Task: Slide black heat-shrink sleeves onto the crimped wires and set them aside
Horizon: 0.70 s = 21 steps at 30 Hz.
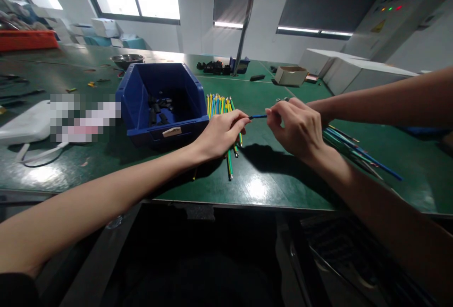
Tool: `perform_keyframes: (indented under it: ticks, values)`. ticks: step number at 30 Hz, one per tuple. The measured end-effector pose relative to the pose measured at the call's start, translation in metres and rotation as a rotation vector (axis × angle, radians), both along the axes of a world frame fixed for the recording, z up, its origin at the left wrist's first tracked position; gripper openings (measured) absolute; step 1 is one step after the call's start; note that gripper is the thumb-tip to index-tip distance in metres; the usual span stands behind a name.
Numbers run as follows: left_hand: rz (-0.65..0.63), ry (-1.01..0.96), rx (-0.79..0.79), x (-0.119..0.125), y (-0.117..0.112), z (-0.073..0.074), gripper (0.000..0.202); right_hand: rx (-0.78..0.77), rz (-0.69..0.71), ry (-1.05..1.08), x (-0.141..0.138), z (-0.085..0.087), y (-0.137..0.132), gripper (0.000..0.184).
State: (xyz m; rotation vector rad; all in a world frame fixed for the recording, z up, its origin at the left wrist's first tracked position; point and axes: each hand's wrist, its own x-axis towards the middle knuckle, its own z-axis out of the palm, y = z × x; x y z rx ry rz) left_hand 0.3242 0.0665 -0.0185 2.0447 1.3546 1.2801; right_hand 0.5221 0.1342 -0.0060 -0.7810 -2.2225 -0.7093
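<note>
My left hand [221, 132] and my right hand [297, 127] meet above the green table [269, 189], both closed in a pinch. Between them runs a short blue wire [257, 116], each hand gripping one end. Under and behind my left hand lies a row of yellow-green wires [221, 105] with metal ends. A bundle of blue and green wires [357, 155] lies on the table under my right forearm. Left of my left hand stands a blue bin [134, 104] with small black parts [160, 110] in it.
Another person's bare forearm [389, 101] reaches in from the right; its hand is hidden behind my right hand. A white device [26, 125] with a cord lies far left. A small cardboard box [290, 75], white boxes [350, 68] and a metal bowl [126, 59] stand farther back.
</note>
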Motion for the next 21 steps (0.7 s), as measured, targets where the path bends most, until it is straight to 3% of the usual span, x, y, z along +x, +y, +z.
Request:
perform_keyframes:
  ticks: [11, 21]
  values:
    - [-0.027, -0.035, 0.107, -0.0011, 0.0030, -0.0061, 0.016, 0.067, 0.177, 0.055, -0.0019, -0.0037, 0.0051, 0.018]
    - [-0.043, 0.076, 0.163, 0.0005, -0.0008, -0.0029, 0.014, 0.092, 0.300, 0.032, -0.0095, -0.0062, -0.0005, 0.017]
